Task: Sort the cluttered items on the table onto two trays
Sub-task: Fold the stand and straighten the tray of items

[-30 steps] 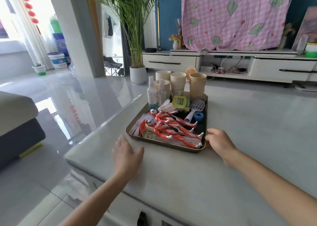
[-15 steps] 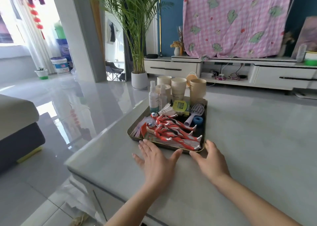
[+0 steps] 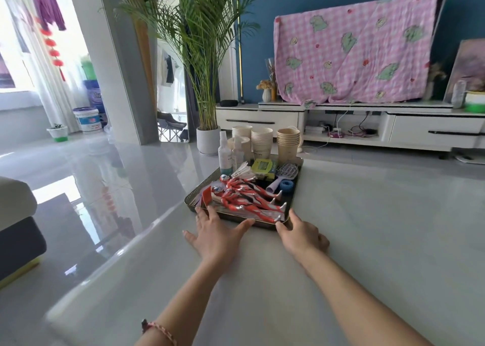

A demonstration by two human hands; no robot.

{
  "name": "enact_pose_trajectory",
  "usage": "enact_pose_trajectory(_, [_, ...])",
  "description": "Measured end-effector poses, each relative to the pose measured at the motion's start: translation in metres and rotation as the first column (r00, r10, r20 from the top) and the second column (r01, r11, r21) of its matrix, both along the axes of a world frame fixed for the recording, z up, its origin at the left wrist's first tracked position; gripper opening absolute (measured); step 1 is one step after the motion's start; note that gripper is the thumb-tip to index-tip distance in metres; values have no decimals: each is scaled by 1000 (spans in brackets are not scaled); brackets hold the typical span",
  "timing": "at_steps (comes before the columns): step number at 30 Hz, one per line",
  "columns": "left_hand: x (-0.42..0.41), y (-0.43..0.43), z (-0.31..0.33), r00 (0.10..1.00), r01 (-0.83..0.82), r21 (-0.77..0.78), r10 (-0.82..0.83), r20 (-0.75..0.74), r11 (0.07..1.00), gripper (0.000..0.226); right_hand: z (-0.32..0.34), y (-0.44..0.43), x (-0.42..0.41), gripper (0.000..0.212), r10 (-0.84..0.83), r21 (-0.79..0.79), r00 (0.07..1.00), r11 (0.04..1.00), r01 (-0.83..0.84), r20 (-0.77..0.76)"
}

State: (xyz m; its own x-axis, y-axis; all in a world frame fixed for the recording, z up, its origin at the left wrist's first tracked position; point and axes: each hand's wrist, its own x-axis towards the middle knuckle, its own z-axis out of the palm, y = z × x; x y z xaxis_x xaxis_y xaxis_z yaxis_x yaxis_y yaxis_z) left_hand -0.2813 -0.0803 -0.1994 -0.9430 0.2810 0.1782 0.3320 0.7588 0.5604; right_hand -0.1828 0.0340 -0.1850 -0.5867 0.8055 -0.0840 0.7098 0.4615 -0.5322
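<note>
From our head view, tray (image 3: 298,185) of toy figures (image 3: 246,198) and paper cups (image 3: 262,142) on the table (image 3: 380,240), our left hand (image 3: 217,236) flat, fingers spread and released at its near rim, our right hand (image 3: 301,236) relaxed, touching its near right corner, grasping nothing

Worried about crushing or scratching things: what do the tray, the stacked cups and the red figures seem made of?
Tray: probably metal, dark matte with a thin shiny gold rim. Stacked cups: paper, by the dull cream and tan walls and rolled lips. Red figures: likely hard plastic, glossy red-and-silver paint.
</note>
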Motion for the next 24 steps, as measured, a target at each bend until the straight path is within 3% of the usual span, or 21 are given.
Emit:
enact_pose_trajectory(7, [-39,19,-7,997,-60,21,61,-38,998,98,-1,28,-30,56,19,-18,999,1000,-18,40])
enact_pose_trajectory(13, [-47,20,-1,1000,-1,-26,0,-21,1000,82,-4,33,-33,56,-23,26,1000,999,23,17])
enact_pose_trajectory(15, [-46,17,-1,1000,17,-67,-19,-17,998,78,-6,29,-35,55,-27,51,998,998,30,-49])
enact_pose_trajectory(18, [-49,18,0,998,57,-107,-57,9,993,74,-11,20,-32,39,-24,60,959,997,43,-284])
enact_pose_trajectory(20, [-54,13,2,995,85,-98,-80,51,992,72,-13,14,-35,27,-6,122,960,992,42,-281])
enact_pose_trajectory(24, [-61,11,3,993,103,-89,-97,74,991,71,-7,11,-45,24,-7,116,957,992,43,-289])
